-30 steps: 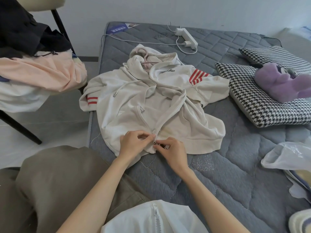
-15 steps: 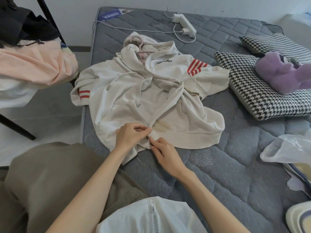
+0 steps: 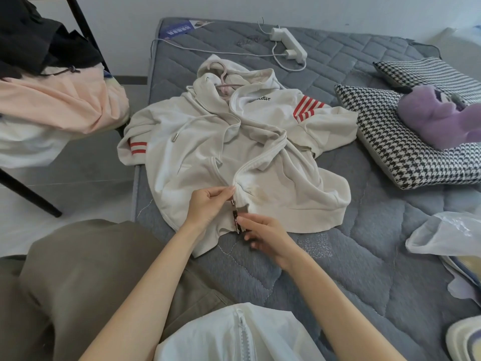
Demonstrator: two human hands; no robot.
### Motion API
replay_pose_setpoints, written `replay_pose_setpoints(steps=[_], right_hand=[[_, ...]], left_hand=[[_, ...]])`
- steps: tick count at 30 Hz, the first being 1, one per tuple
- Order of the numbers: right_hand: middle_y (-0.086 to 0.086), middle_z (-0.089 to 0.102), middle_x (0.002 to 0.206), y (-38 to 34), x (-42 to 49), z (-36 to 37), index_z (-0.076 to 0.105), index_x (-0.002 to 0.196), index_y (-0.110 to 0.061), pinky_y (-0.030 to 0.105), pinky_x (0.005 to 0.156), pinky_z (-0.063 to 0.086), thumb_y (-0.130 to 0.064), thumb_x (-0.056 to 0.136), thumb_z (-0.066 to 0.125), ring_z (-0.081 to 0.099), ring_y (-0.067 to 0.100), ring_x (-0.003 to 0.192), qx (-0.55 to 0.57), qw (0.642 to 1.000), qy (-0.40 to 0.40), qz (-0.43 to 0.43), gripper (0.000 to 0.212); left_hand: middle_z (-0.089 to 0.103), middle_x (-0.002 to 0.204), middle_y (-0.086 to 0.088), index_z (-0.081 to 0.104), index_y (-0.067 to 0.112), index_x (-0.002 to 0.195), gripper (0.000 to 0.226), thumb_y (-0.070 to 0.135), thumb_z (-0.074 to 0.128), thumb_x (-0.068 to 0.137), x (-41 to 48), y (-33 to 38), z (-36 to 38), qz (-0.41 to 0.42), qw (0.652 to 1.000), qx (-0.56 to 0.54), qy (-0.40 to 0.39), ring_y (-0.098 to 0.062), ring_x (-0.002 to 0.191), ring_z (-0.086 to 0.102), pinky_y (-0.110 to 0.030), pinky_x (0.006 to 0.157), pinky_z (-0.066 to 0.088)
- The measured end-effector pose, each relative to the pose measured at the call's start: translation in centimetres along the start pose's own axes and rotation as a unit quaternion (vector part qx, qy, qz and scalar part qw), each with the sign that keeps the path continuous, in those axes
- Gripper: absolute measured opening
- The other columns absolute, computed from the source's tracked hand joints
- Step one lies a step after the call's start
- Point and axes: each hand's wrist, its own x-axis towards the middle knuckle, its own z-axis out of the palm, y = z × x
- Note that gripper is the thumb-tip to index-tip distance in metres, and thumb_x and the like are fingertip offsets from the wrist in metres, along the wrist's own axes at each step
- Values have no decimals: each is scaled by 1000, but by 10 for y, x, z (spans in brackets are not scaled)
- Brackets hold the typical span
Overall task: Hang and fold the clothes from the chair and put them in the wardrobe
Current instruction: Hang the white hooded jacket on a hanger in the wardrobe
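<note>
Left hand (image 3: pixel 208 208) pinches the hoodie (image 3: pixel 197 157) by its front edge on the bed (image 3: pixel 364 256). Right hand (image 3: pixel 265 234) pinches the zipper pull (image 3: pixel 237 223). Slack, bunched fabric could jam the zip.

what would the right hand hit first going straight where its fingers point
The black zipper pull on the white hoodie, which the right hand seems to pinch; just beyond lies the left hand.

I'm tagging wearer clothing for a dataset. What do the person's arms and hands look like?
Both forearms are bare, with no sleeves in view. The left hand and right hand wear no gloves, and no watch, bracelet or ring shows.
</note>
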Motion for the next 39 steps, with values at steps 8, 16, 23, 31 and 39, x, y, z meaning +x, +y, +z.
replay_pose_setpoints(steps=[8, 16, 23, 31, 39], right_hand=[[-10, 55, 53, -2, -7, 18, 64, 66, -14, 10, 44, 32, -23, 82, 75, 45, -3, 43, 88, 987, 116, -61, 21], [-12, 65, 56, -4, -11, 20, 70, 87, -2, 8, 52, 41, -11, 86, 70, 56, -5, 51, 63, 984, 115, -123, 9], [-11, 58, 57, -6, -12, -15, 66, 73, -10, 15, 63, 40, -18, 86, 71, 47, 0, 56, 55, 980, 143, -131, 15], [-6, 64, 62, -7, -12, -38, 69, 85, -8, 19, 74, 52, -13, 89, 66, 57, 7, 65, 142, 973, 152, -102, 7], [-5, 60, 61, -6, -12, -38, 69, 85, -10, 21, 77, 51, -13, 89, 66, 56, 5, 63, 164, 969, 149, -106, 7]], left_hand=[[73, 72, 12, 75, 14, 82, 6, 19, 76, 80, -10, 5, 1, -45, 997, -50, -39, 9, 70, 64, -5, 64, 46], [72, 70, 11, 74, 5, 92, 13, 14, 73, 82, -17, 10, 2, -39, 996, -58, -45, 8, 67, 65, -4, 60, 45], [69, 68, -10, 69, 3, 81, 21, 15, 59, 94, -22, 10, 0, -29, 998, 25, -45, -10, 43, 56, -20, 42, 48], [70, 61, -6, 70, 2, 86, 43, 35, 46, 99, -38, -6, 8, -226, 932, 210, -191, -17, 48, 66, -24, 49, 56], [70, 65, -17, 59, -7, 99, 19, 12, 55, 96, -46, -18, 13, -401, 891, -191, -97, -24, 51, 69, -25, 43, 54]])
